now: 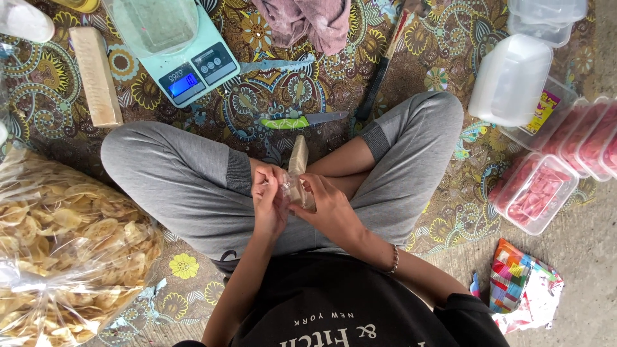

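Observation:
I sit cross-legged in grey trousers on a patterned mat [270,96]. My left hand [268,200] and my right hand [329,207] meet in my lap, both pinching a small clear plastic bag [294,190]. A narrow tan packet [297,156] sticks up just beyond my fingers; whether either hand touches it is hard to tell. A knife with a green handle [299,121] lies on the mat just past my shins.
A large clear bag of yellow chips [64,250] fills the left. A mint digital scale [186,54] with a clear container on it stands ahead, beside a pale long block [96,74]. Clear tubs with pink contents [536,193] and empty lidded tubs [511,80] sit right. A colourful wrapper [520,283] lies on concrete.

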